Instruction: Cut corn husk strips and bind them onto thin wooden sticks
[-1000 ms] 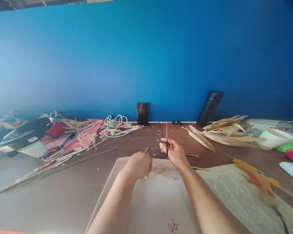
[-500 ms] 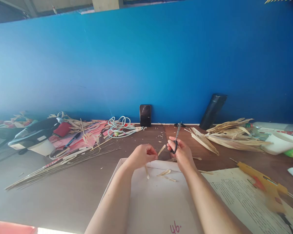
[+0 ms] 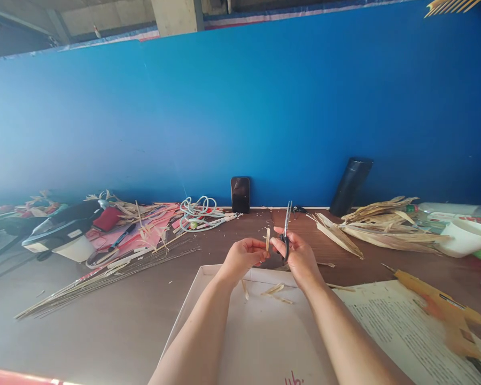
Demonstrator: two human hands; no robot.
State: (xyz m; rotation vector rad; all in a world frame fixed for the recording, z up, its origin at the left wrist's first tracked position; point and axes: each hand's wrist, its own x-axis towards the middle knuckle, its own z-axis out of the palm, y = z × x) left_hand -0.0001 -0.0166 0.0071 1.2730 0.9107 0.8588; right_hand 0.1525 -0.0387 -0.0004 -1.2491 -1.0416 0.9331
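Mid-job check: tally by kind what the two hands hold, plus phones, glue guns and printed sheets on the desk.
Scissors, in the right hand: 1
Pale strip, in the left hand: 1
Phone: 1
Glue gun: 1
Printed sheet: 1
Total: 5

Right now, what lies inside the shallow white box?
In the white box, pale strips near its far wall and purplish writing, cut off by the picture's edge. The left forearm and right forearm hide anything beneath them.

Two bare forearms [image 3: 204, 321], tapering to narrower wrists [image 3: 225, 280], ungarnished hands [image 3: 240, 261], slim fingers [image 3: 257, 244]
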